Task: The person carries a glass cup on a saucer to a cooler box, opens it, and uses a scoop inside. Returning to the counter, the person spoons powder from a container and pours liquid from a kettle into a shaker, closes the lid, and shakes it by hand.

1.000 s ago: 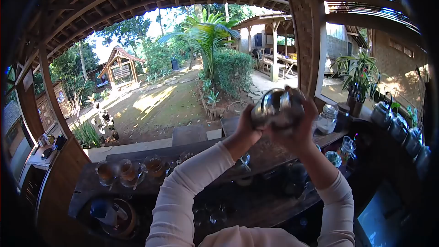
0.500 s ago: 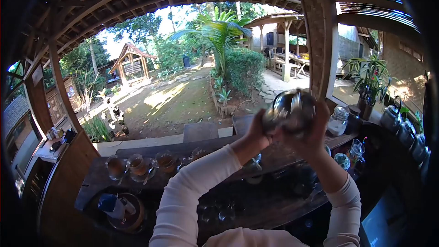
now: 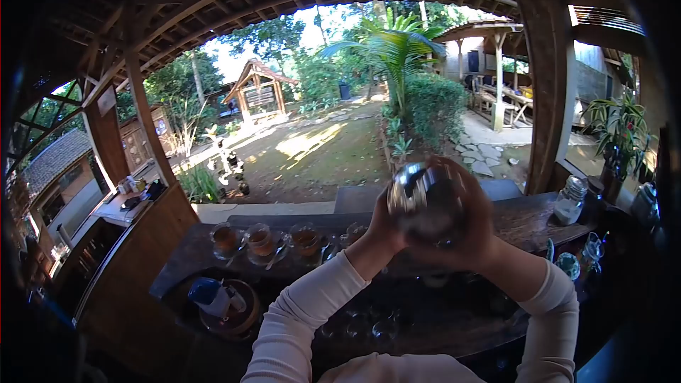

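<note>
Both of my hands are raised in front of me above the counter, wrapped around a shiny rounded metal vessel (image 3: 424,202). Motion blurs the vessel, and its spout, lid or handle cannot be made out. My left hand (image 3: 386,225) is closed against its left side. Around its right side and top curls my right hand (image 3: 474,220), also closed. Below and to the left, a glass cup (image 3: 305,240) of brown drink stands in a row with several others, on saucers with spoons.
The dark wooden counter (image 3: 518,223) runs across in front of me. A lidded glass jar (image 3: 569,202) and a glass with a straw (image 3: 593,248) stand at right. At left, a blue-and-white packet (image 3: 209,296) rests on a round wooden stand (image 3: 237,321). Kettles (image 3: 644,204) sit far right.
The view has swung left, so the scene sits further right. My hands still grip the metal vessel, which has turned and shifted slightly; my right hand now covers more of it.
</note>
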A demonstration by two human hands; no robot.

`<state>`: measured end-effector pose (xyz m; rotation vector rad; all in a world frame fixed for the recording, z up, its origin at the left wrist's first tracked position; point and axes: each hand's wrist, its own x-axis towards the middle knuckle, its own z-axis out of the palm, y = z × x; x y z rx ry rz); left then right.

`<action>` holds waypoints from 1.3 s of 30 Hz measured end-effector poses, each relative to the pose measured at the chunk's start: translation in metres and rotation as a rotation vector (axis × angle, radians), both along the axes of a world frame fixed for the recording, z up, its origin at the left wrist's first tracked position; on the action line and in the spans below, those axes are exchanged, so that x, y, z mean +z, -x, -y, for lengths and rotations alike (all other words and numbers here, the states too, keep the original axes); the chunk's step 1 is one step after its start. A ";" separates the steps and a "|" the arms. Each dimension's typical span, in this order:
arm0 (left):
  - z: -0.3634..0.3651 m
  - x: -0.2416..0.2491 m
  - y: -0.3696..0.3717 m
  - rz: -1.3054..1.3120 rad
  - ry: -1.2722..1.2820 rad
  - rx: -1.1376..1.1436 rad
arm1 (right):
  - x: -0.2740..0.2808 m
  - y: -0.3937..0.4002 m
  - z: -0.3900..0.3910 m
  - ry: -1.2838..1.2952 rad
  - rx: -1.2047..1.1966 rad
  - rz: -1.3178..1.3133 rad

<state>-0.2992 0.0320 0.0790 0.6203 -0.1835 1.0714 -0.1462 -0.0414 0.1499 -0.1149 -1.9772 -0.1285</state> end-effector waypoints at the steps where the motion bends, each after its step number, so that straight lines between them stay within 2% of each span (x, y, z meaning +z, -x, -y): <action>1: 0.015 0.006 -0.002 -0.013 -0.105 0.104 | -0.012 0.012 -0.011 0.003 0.018 -0.003; 2: 0.008 -0.003 0.011 0.087 -0.193 -0.012 | -0.024 0.024 -0.019 0.079 0.086 -0.036; 3: 0.022 0.009 0.020 0.077 -0.202 0.004 | -0.024 0.036 -0.018 0.145 0.156 -0.068; 5: 0.065 0.033 0.039 -0.207 -0.166 0.613 | -0.013 0.037 0.010 -0.513 0.220 0.257; 7: 0.115 0.061 0.052 -0.361 -0.131 0.903 | -0.014 0.053 0.037 -0.714 0.575 0.256; 8: 0.109 0.066 0.059 -0.147 -0.540 0.696 | -0.013 0.065 0.048 -0.731 0.587 0.248; 9: 0.100 0.072 0.068 0.070 -0.932 0.455 | -0.012 0.076 0.059 -0.758 0.634 0.078; 10: 0.102 0.076 0.078 0.025 -1.000 0.443 | -0.011 0.082 0.064 -0.772 0.681 -0.091; 11: 0.107 0.071 0.089 0.021 -0.998 0.459 | -0.013 0.082 0.053 -0.680 0.698 0.066; 12: 0.113 0.059 0.102 -0.055 -0.435 0.601 | -0.016 0.087 0.035 -0.578 0.715 0.221; 13: 0.114 0.043 0.113 -0.118 0.139 0.706 | -0.014 0.112 0.022 -0.580 0.725 -0.053; 14: 0.071 0.006 0.127 0.007 -0.226 0.458 | -0.026 0.119 0.008 -0.147 0.524 0.192; 15: 0.081 -0.022 0.107 0.355 -0.092 0.581 | -0.015 0.133 0.004 -0.255 0.362 0.068; 16: 0.087 -0.024 0.113 0.364 -0.093 0.599 | -0.023 0.150 -0.011 0.019 0.486 -0.018; 17: 0.094 -0.024 0.123 0.274 -0.033 0.541 | -0.025 0.151 -0.005 0.024 0.501 -0.011; 19: 0.098 -0.008 0.150 0.073 0.067 0.408 | -0.020 0.147 0.011 -0.249 0.425 0.063; 20: 0.095 0.002 0.158 -0.028 0.114 0.340 | -0.020 0.141 0.022 -0.382 0.606 0.052; 21: 0.111 0.023 0.143 0.027 -0.166 0.420 | -0.022 0.133 0.035 -0.508 0.788 0.042; 23: 0.129 0.046 0.137 -0.130 -0.850 0.630 | -0.020 0.113 0.055 -0.898 0.788 0.113; 24: 0.147 0.061 0.134 -0.245 -0.968 0.767 | -0.018 0.114 0.055 -0.899 0.809 0.110; 25: 0.148 0.060 0.139 -0.247 -0.959 0.788 | -0.016 0.116 0.054 -0.883 0.855 0.089; 26: 0.146 0.054 0.146 -0.241 -0.724 0.750 | -0.015 0.117 0.054 -0.862 0.895 0.066; 27: 0.143 0.046 0.154 -0.228 -0.487 0.702 | -0.013 0.121 0.047 -0.720 0.876 0.078; 28: 0.129 0.031 0.165 -0.200 -0.269 0.656 | -0.013 0.132 0.036 -0.455 0.923 0.096; 29: 0.108 -0.006 0.146 -0.138 -0.333 1.039 | -0.023 0.139 0.018 -0.293 0.680 0.236; 30: 0.111 -0.019 0.139 -0.139 -0.316 1.042 | -0.014 0.153 0.010 -0.310 0.582 0.110; 31: 0.115 -0.031 0.132 -0.071 -0.273 0.988 | -0.021 0.165 -0.005 0.007 0.572 0.085; 32: 0.117 -0.036 0.128 -0.007 -0.239 0.933 | -0.020 0.167 -0.004 0.360 0.680 -0.034; 33: 0.116 -0.036 0.128 0.052 -0.214 0.875 | -0.020 0.163 -0.001 0.357 0.679 -0.046; 35: 0.110 -0.028 0.133 0.182 -0.184 0.761 | -0.017 0.144 0.011 -0.265 0.578 0.031; 36: 0.107 -0.015 0.135 -0.005 -0.416 1.015 | -0.019 0.130 0.025 -0.332 0.700 0.118; 37: 0.143 0.028 0.160 -0.520 -0.155 0.883 | -0.021 0.117 0.039 -0.397 0.821 0.205; 39: 0.143 0.055 0.144 -0.128 -1.082 0.574 | -0.011 0.115 0.053 -0.967 0.937 -0.028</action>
